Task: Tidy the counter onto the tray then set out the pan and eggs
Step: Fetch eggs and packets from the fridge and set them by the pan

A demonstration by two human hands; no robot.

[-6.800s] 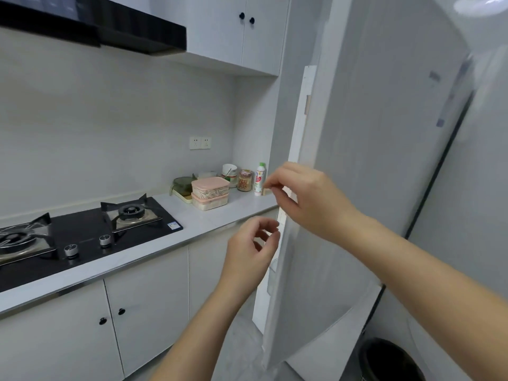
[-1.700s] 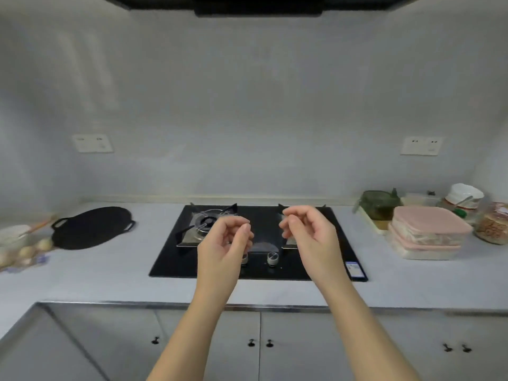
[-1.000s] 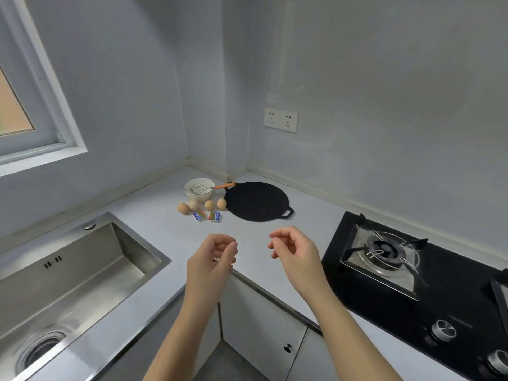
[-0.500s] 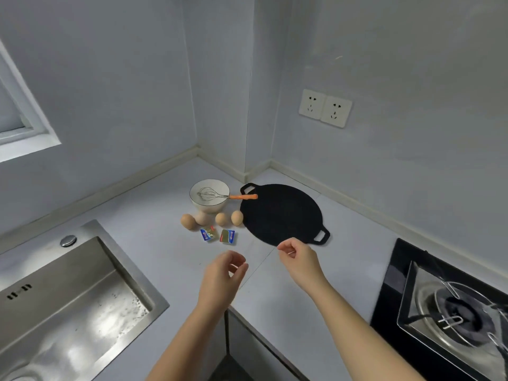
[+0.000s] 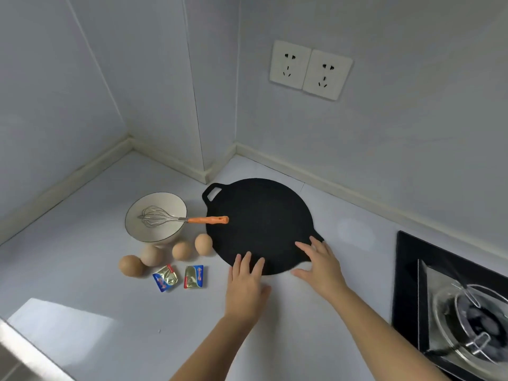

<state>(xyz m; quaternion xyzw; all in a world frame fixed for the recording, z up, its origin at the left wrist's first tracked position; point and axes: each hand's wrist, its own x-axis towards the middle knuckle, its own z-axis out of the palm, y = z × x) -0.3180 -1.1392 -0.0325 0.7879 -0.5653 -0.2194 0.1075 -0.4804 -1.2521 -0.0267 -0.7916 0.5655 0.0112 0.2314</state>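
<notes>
A flat black round pan (image 5: 261, 224) with two loop handles lies on the white counter near the corner. My left hand (image 5: 246, 284) reaches over its near rim with straight fingers. My right hand (image 5: 321, 264) is spread over the near right rim and covers that handle. Neither hand grips anything. Several brown eggs (image 5: 181, 250) lie in a row left of the pan. Behind them stands a white bowl (image 5: 162, 207) with a whisk (image 5: 187, 219) in it; the whisk's orange handle sticks out over the pan's edge.
Two small foil packets (image 5: 178, 276) lie in front of the eggs. A black gas hob (image 5: 450, 303) with a burner is at the right. The sink's steel edge (image 5: 16, 345) shows at lower left. Double wall sockets (image 5: 310, 69) sit above the pan.
I have moved closer to the corner. Both hands have reached forward from loosely curled in the air to spread flat at the pan's near rim.
</notes>
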